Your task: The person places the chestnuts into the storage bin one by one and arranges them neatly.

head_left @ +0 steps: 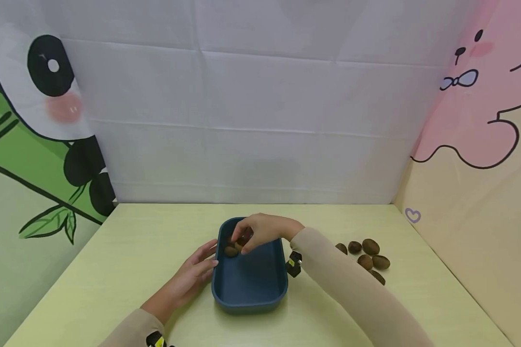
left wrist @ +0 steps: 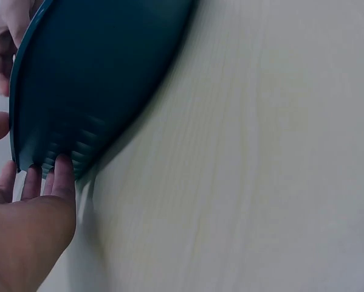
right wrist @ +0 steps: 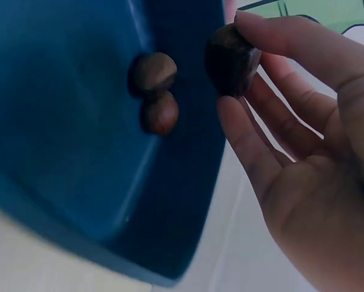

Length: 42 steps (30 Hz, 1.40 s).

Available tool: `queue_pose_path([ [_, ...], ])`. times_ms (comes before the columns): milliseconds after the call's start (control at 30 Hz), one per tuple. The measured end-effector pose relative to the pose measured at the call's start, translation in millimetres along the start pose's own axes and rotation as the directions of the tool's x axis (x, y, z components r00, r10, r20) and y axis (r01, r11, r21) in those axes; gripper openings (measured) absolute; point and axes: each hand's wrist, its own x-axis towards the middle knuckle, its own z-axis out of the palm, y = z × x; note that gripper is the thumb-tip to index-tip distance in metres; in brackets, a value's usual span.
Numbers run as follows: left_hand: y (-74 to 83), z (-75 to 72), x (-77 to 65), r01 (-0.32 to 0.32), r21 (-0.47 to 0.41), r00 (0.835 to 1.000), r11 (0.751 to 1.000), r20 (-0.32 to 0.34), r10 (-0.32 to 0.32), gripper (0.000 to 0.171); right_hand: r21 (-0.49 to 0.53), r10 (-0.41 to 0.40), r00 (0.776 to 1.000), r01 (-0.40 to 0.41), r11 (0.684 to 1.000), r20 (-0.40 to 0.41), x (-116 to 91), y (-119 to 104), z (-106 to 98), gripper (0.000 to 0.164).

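My right hand (head_left: 267, 227) pinches a dark brown chestnut (right wrist: 230, 64) between thumb and fingertips, over the far left part of a deep blue rectangular bin (head_left: 249, 284). Below it, two chestnuts (right wrist: 157, 73) lie touching each other on the bin's floor, near its wall, in the right wrist view. At the bin's left side is my left hand (head_left: 194, 273), its fingers extended against the outer wall. The left wrist view shows those fingertips (left wrist: 64, 167) on the ribbed outside and the thumb at the rim.
Several loose chestnuts (head_left: 371, 246) lie on the pale yellow table (head_left: 156, 231) to the right, partly hidden by my right sleeve (head_left: 351, 294). A white cloth wall (head_left: 260, 120) closes off the back, with cartoon-printed panels (head_left: 477, 115) at both sides.
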Motion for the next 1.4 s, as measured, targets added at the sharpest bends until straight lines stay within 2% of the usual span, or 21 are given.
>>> queue_pose_path([
  [300,-0.6,-0.5,0.5,-0.004,-0.015,1.0,1.0,0.026,0.004,0.066,0.051,0.069,0.997,-0.072,0.996,0.044,30.9,7.9,27.7,0.031],
  [600,-0.6,-1.0,0.4,0.001,-0.018,1.0,1.0,0.021,-0.001,0.066,0.044,0.113,0.993,-0.114,0.992,0.031,41.6,15.0,44.6,0.028],
  [967,-1.0,-2.3,-1.0,-0.006,-0.027,1.0,1.0,0.022,0.006,0.067,0.008,0.103,0.994,-0.102,0.995,-0.04,44.7,13.2,53.3,0.028],
  [1400,-0.5,-0.9,0.0,-0.004,-0.023,1.0,1.0,0.03,0.005,0.066,-0.027,0.112,0.993,-0.113,0.993,-0.033,42.8,16.2,44.5,0.028],
])
